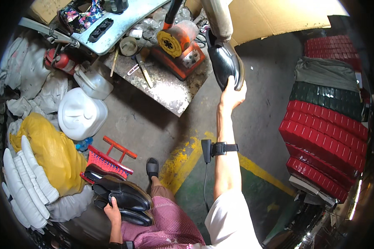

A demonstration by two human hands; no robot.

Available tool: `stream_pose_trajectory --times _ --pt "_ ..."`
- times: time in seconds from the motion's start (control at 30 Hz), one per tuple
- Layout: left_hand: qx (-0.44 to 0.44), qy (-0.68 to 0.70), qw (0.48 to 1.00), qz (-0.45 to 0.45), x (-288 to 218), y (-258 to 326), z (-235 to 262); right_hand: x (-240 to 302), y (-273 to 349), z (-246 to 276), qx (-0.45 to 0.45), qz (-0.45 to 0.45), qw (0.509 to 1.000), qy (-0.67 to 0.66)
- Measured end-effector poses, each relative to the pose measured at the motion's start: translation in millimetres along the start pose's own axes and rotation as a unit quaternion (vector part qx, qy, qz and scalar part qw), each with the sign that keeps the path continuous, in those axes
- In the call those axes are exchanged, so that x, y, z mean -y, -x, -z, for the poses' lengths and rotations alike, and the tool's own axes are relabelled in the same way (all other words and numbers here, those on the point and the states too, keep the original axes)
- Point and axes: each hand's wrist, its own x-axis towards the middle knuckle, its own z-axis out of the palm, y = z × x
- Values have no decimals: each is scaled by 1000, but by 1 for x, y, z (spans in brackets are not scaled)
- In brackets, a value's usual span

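My right hand (pixel 232 94) is raised and grips the heel end of a black glossy leather shoe (pixel 225 61) that sits sole-out on a grey upright post (pixel 217 16). My left hand (pixel 112 211) rests low on a second black shoe (pixel 121 193) on top of a small pile of black shoes (pixel 131 216) by my knee. A black strap with a small device (pixel 216 148) wraps my right forearm.
A worn metal bench (pixel 170 89) carries an orange machine (pixel 178 46), tools and a tin. White jugs (pixel 81 114), a red extinguisher (pixel 59 60), a yellow sack (pixel 50 151), stacked white soles (pixel 23 186) and a red rack (pixel 109 162) lie left. Red boxes (pixel 324 141) stack right. Cardboard (pixel 274 16) leans behind.
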Motion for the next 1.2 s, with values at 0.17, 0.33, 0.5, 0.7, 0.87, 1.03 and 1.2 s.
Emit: stream_pose_trajectory --times 0.17,0.33,0.5,0.7,0.87,1.03,1.2 --pt "4 -7 1000 10 10 -3 0 -51 8 24 36 -87 981 -167" --pt "-39 -15 999 -17 17 -7 2 -54 15 33 105 -433 776 -447" --pt "11 -47 997 59 25 -8 10 -36 13 10 113 -459 720 -508" --pt "-42 -10 999 -9 17 -2 4 -13 1 -23 104 -488 682 -535" --pt "-16 -21 999 29 20 -1 6 6 -4 -31 83 -483 671 -556" --pt "-6 -50 998 43 32 -2 7 -5 9 -17 101 -493 651 -568" --pt "-19 -25 999 23 24 -1 5 -34 43 29 92 -497 699 -506"
